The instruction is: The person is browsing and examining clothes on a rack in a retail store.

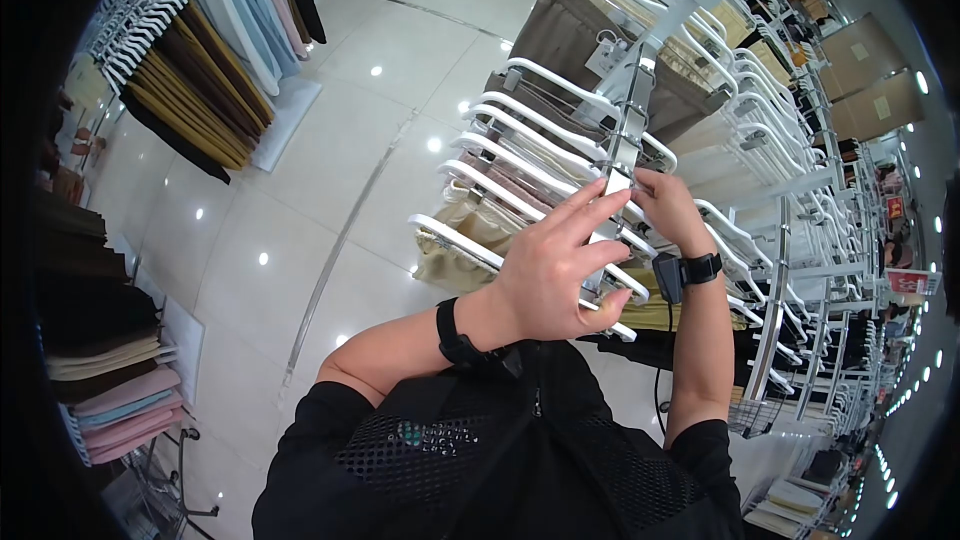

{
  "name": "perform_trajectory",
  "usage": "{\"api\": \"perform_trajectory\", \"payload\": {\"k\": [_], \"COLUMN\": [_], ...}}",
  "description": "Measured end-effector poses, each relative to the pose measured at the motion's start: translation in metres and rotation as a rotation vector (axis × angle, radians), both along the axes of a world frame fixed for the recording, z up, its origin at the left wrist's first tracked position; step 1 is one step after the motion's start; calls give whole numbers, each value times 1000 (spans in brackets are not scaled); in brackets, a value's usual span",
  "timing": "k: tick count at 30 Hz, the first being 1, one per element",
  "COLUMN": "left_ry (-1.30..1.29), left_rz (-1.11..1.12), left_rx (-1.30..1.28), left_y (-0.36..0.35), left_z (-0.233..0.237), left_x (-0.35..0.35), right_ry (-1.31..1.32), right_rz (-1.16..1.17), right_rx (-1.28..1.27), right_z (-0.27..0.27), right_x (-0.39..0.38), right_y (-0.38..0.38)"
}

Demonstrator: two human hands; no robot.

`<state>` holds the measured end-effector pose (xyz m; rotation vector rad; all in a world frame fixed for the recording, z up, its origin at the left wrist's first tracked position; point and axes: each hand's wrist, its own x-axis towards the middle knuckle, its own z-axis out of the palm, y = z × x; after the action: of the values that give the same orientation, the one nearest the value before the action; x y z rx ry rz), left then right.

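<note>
White hangers (535, 130) with brown, pink and beige garments hang along a metal rail (632, 105) in front of me. My left hand (565, 265) lies over the near part of the rail, palm down with its fingers spread, its fingertips at the hanger hooks. On the far side of the rail is my right hand (665, 205), its fingers bent at the hooks beside the rail. What its fingertips hold, if anything, is too small to make out. A beige garment (465, 240) hangs from the nearest hangers, left of my left hand.
More racks of hangers (775, 130) stand close on the right. At the upper left hang mustard and brown trousers (195, 85); folded garments (125, 405) are at the lower left. Tiled floor (300, 230) lies between the racks. Cardboard boxes (865, 60) are at the upper right.
</note>
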<state>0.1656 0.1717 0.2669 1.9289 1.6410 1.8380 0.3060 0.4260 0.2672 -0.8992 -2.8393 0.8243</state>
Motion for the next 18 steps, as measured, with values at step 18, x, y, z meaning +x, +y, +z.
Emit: {"api": "perform_trajectory", "payload": {"k": [18], "left_ry": [11], "left_rz": [9], "left_rx": [-4], "left_y": [0], "left_z": [0], "left_x": [-1], "right_ry": [309], "right_rz": [-110], "right_rx": [316], "right_z": [-25], "right_x": [-10], "right_y": [64]}}
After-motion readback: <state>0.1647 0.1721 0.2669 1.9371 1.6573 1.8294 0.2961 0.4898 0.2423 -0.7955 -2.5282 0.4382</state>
